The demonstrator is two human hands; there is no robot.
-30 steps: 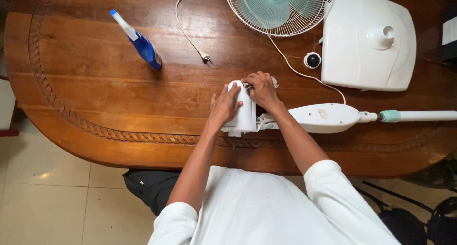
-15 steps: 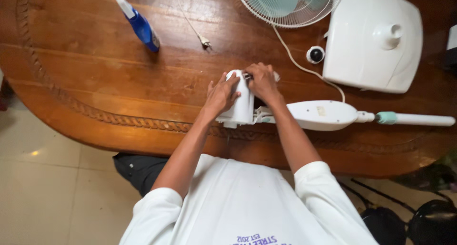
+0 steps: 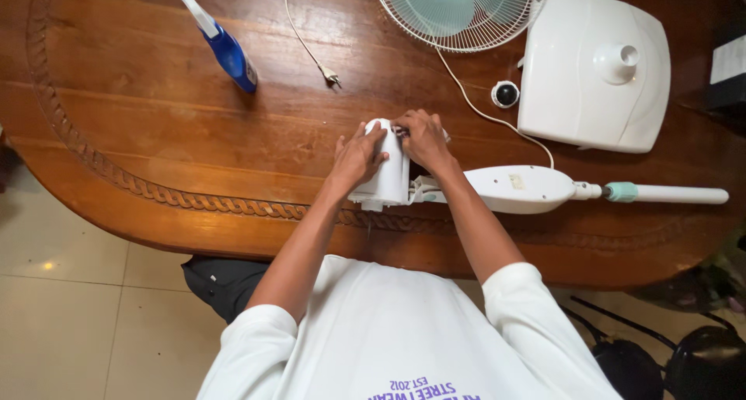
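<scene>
A white plastic motor housing (image 3: 388,179) of a taken-apart stand fan rests near the front edge of the wooden table (image 3: 155,128). My left hand (image 3: 359,156) presses against its left side. My right hand (image 3: 423,138) grips its top end, fingers curled over a small part that I cannot make out. A white control body (image 3: 517,189) joins the housing on the right and runs into a white pole (image 3: 676,194) with a pale green collar.
The fan's wire grille with green blades (image 3: 458,12) lies at the back, beside a white square base (image 3: 594,70). A black knob (image 3: 506,95), a white cord with plug (image 3: 332,77) and a blue spray bottle (image 3: 221,46) lie on the table. Black chair parts (image 3: 684,361) stand lower right.
Both hands stay on the housing with only slight finger shifts. The view has swayed a little, nothing on the table has moved.
</scene>
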